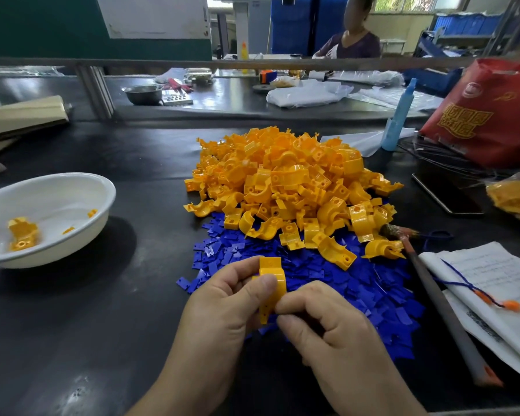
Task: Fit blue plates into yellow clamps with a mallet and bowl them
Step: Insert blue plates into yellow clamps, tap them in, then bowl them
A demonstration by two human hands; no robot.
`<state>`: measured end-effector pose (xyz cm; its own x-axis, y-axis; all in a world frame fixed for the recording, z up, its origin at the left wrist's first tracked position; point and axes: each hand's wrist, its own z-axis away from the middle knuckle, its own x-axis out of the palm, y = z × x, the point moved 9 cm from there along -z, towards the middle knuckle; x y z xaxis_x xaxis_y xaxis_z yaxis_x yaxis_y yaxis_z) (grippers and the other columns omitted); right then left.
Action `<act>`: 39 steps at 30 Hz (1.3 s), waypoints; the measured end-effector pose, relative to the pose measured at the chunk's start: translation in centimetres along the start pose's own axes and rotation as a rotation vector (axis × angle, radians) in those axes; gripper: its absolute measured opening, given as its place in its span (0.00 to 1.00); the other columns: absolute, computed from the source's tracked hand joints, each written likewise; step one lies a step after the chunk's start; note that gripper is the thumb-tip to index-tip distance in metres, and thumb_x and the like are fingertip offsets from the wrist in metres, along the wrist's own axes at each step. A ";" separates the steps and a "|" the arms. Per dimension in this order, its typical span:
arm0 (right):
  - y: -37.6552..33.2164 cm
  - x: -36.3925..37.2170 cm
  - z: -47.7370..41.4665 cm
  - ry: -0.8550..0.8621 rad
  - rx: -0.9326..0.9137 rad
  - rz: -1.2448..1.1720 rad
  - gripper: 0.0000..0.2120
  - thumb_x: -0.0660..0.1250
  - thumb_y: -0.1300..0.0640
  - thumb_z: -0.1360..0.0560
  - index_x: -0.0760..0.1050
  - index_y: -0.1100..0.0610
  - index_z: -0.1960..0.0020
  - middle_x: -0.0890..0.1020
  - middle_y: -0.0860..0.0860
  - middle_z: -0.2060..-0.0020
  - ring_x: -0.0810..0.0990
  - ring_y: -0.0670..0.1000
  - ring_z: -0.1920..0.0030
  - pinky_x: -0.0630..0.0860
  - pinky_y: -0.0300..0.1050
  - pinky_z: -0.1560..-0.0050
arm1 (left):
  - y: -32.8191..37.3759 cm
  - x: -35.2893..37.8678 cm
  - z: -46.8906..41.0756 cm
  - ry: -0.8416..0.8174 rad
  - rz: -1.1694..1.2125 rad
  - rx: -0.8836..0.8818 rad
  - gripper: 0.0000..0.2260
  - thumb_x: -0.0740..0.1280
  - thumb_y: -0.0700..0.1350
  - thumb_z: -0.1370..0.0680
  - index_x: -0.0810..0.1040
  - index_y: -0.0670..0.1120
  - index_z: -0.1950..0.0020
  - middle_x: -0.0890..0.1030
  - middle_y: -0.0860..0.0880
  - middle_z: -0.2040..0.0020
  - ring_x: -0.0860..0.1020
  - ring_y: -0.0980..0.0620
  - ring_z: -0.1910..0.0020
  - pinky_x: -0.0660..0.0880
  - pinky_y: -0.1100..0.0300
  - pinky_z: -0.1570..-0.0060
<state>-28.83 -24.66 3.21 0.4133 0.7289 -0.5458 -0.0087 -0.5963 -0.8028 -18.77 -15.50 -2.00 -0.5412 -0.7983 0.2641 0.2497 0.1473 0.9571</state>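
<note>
Near edge of bench, centre: one yellow clamp (271, 283) is held up between both hands, above the near fringe of the blue plates (373, 289).
Left hand (222, 307): curled round the clamp's upper half; the thumb is laid across its arched face and the fingers are wrapped behind.
Right hand (327, 328): fingers are curled in; the clamp's lower end is pinched between thumb and forefinger. Whether a plate is also held cannot be told.
Blue plates: spread in a loose flat heap on the dark bench top (102, 325), in front of and partly under the clamp pile (288, 181).
Clamp pile: heaped high behind the plates, mid-bench.
White bowl (81, 232): set at left, well apart from the hands; a few yellow pieces (23, 232) are seen inside, toward its left side.
Mallet (439, 301): laid on the bench at right, untouched; its head is at the right edge of the clamp pile and its handle runs toward the near edge, just beside a notebook (493, 283).
Notebook: lies open, with a blue cord with orange ends draped across it.
Far right: a blue bottle (398, 118), a red bag (487, 112) and a dark phone (445, 190) are noted.
Far bench: a steel bowl (143, 94) is noted; a seated person (351, 40) is seen beyond.
</note>
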 end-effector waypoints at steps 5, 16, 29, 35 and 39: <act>0.8 0.0 0.3 0.075 0.067 0.003 0.12 0.70 0.53 0.28 0.72 0.38 0.52 0.77 0.39 0.53 0.77 0.41 0.51 0.74 0.33 0.52 | -0.3 0.1 0.3 -0.002 -0.021 -0.015 0.23 0.76 0.56 0.43 0.83 0.55 0.49 0.86 0.47 0.52 0.85 0.47 0.54 0.79 0.56 0.59; 3.6 2.1 0.3 -0.146 0.422 -0.547 0.09 0.71 0.60 0.28 0.78 0.49 0.50 0.85 0.51 0.59 0.85 0.55 0.64 0.80 0.44 0.66 | 0.5 0.3 0.4 -0.026 -0.088 0.048 0.24 0.78 0.57 0.44 0.83 0.59 0.49 0.85 0.46 0.54 0.84 0.47 0.52 0.79 0.50 0.51; 3.4 1.4 0.4 -0.129 0.329 -0.628 0.07 0.70 0.59 0.27 0.81 0.47 0.53 0.84 0.57 0.61 0.84 0.56 0.64 0.80 0.46 0.66 | 1.2 1.5 1.9 -0.219 -0.288 0.090 0.24 0.69 0.46 0.31 0.75 0.68 0.39 0.84 0.54 0.47 0.82 0.55 0.47 0.78 0.61 0.52; 3.1 1.4 0.8 -0.112 0.305 -0.721 0.08 0.71 0.54 0.33 0.81 0.49 0.53 0.84 0.58 0.61 0.83 0.55 0.66 0.79 0.44 0.67 | 1.1 1.3 2.1 -0.231 -0.205 0.104 0.27 0.73 0.44 0.36 0.78 0.63 0.40 0.84 0.48 0.50 0.83 0.50 0.50 0.79 0.63 0.55; 3.1 1.6 1.1 -0.097 0.292 -0.748 0.10 0.71 0.54 0.32 0.81 0.49 0.51 0.84 0.57 0.59 0.83 0.55 0.63 0.79 0.44 0.65 | 1.2 1.1 2.2 -0.183 -0.200 0.138 0.28 0.73 0.44 0.37 0.77 0.63 0.39 0.84 0.47 0.51 0.84 0.49 0.51 0.79 0.63 0.55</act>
<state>-29.19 -24.98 -0.35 0.3228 0.9341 0.1525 -0.0041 0.1625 -0.9867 -20.78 -14.92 -0.33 -0.7076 -0.7028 0.0735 0.0184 0.0857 0.9962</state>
